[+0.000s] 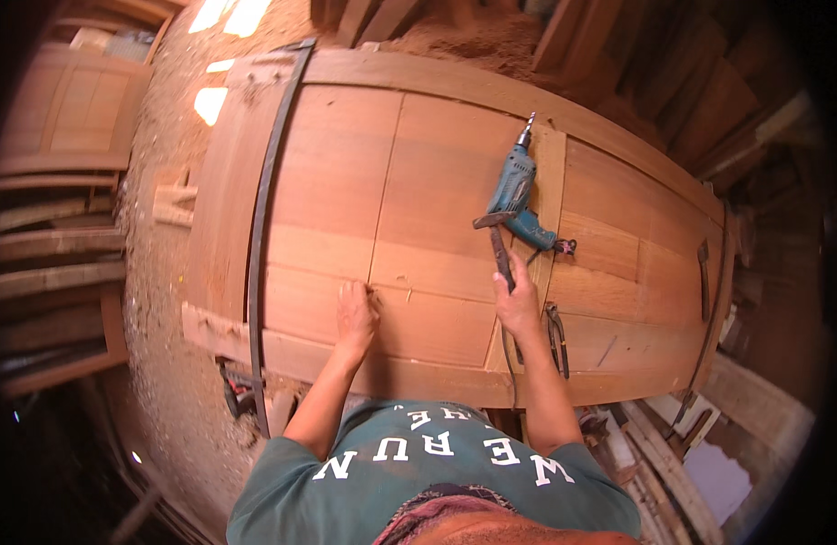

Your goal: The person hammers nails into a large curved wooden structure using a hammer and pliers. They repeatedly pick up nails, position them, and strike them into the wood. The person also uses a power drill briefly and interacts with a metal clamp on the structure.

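Note:
A large panelled wooden door point(337, 182) lies flat before me. My right hand point(518, 304) is wrapped round the handle of a hammer point(501, 254), its metal head raised toward the drill. On the door's left-middle panel rests my left hand point(356, 313), fingers curled and pressed together near a panel seam; whatever they pinch is too small to make out. Beyond the hammer lies a blue-green power drill point(511, 186) with a bit in its chuck, across the door's middle rail. Pincers point(556, 336) lie just right of my right wrist.
A long metal bar clamp point(271, 182) crosses the door's left end, and another bar runs along the right end. A chisel-like tool point(704, 277) lies at far right. Stacked wooden frames point(60, 245) stand left; offcuts point(664, 472) lie lower right. Shavings cover the ground point(164, 300).

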Tool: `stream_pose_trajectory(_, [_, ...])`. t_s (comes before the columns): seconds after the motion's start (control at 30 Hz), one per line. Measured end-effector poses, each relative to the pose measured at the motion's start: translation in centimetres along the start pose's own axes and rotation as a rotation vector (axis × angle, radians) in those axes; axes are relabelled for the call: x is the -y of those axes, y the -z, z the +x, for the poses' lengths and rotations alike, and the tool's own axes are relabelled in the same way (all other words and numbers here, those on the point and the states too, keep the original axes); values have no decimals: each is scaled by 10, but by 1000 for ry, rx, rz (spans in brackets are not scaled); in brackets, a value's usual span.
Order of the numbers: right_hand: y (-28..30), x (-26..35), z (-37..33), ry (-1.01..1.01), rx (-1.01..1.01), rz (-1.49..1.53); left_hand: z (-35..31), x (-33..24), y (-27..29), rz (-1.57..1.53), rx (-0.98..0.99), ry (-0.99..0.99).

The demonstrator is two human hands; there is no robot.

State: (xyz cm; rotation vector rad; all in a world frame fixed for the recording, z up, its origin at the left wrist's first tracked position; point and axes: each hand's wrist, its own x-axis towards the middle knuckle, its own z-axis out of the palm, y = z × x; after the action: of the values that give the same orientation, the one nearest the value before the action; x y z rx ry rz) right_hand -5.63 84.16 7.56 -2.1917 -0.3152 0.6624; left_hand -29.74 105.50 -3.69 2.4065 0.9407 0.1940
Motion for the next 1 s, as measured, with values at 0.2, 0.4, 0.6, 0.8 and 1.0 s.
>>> stream_pose_trajectory(0.2, [-15, -3, 71, 44, -204, -279, 123, -18, 12, -337, -56, 1])
stream_pose_trajectory(0.4, [10, -10, 94, 25, -269, -413, 269, -34, -13, -506, -88, -45])
stream_pose_trajectory(0.6, [35, -29, 102, -122, -174, -505, 344, -84, -63, -638, -157, -130])
stream_pose_trajectory(0.8, [62, -36, 81, -75, -170, -526, 388, -133, -100, -610, -179, -262])
stream_pose_trajectory(1.0, [43, -64, 41, -40, -267, -449, 416, -165, -117, -558, -176, -430])
